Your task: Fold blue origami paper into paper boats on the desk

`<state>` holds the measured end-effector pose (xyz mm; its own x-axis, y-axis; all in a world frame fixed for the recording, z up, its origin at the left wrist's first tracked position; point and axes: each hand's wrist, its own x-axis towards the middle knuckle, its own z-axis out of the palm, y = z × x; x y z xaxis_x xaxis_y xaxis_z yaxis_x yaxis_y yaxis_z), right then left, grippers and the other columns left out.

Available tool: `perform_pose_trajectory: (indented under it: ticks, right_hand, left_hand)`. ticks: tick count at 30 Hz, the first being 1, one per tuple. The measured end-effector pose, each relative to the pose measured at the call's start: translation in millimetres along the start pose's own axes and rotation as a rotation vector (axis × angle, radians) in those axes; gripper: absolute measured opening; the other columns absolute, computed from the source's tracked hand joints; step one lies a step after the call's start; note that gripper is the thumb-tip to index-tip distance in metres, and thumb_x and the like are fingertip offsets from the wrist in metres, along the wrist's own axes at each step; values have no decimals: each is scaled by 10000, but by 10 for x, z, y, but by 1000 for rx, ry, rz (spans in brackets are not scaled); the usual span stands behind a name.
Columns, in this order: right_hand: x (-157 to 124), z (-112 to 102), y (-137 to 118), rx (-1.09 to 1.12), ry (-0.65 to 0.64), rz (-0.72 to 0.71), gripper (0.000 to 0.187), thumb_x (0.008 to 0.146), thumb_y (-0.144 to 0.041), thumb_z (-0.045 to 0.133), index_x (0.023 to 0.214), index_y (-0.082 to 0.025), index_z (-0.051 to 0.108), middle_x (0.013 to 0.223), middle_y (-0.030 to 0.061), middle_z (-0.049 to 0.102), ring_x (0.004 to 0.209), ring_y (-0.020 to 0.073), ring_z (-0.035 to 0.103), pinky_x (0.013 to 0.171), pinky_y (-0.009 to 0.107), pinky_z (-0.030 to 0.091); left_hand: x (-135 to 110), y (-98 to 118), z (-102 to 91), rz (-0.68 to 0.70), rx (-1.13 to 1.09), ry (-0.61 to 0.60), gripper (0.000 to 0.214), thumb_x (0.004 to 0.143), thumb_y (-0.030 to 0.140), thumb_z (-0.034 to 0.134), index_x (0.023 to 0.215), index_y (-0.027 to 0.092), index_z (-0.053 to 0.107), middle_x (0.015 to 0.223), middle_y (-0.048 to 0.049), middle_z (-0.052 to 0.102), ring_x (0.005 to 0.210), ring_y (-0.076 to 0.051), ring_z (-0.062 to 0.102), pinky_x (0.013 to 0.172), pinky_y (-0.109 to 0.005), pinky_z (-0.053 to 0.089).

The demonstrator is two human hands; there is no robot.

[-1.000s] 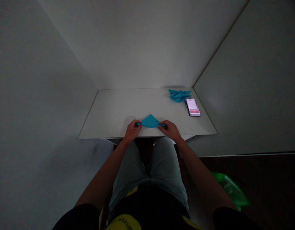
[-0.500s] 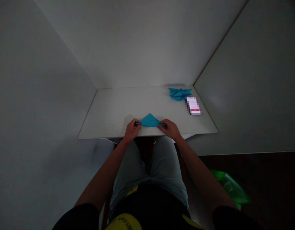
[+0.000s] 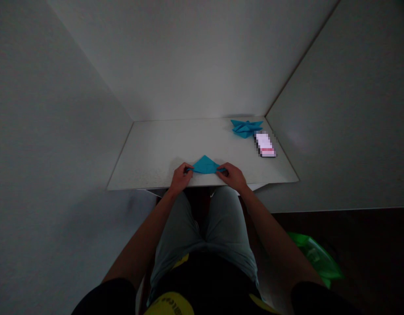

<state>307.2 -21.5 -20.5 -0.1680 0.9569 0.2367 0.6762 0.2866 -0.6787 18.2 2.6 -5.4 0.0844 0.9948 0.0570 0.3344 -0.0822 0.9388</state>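
Folded blue paper (image 3: pixel 205 165), peaked at its far side, near the front edge of a white table (image 3: pixel 156 148). The left hand (image 3: pixel 182 175) pinches its left corner and the right hand (image 3: pixel 232 176) its right corner, fingers closed on the paper. Beyond, toward the far right corner, a blue paper boat (image 3: pixel 246 129) lies just beside a lit phone (image 3: pixel 265 145).

From the view's centre, folded blue paper (image 3: pixel 245 131) sits at two o'clock on the white table (image 3: pixel 159 146), a lit phone (image 3: pixel 265 145) lies just beside it at three, and a green bag (image 3: pixel 315 256) shows at four.
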Motion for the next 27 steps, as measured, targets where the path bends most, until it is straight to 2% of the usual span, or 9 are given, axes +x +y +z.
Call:
perform_pose_trajectory:
  ticks: [12, 27]
  right_hand:
    - [1, 0, -18, -17, -4, -8, 144, 999, -332, 719, 1082, -236, 788, 989, 54, 768, 754, 181, 687, 798, 328, 551]
    - [10, -8, -40, -28, -16, -14, 121, 1017, -315, 678, 1042, -230, 760, 1008, 53, 759, 762, 171, 685, 802, 315, 546]
  left_hand:
    - [7, -44, -14, 38, 74, -7, 184, 851, 115, 628, 960, 208, 744, 819, 11, 716, 731, -156, 623, 707, -278, 476]
    - [-11, -16, -7, 45, 84, -12, 171, 863, 125, 625, 955, 208, 743, 814, 14, 708, 723, -155, 604, 707, -279, 471]
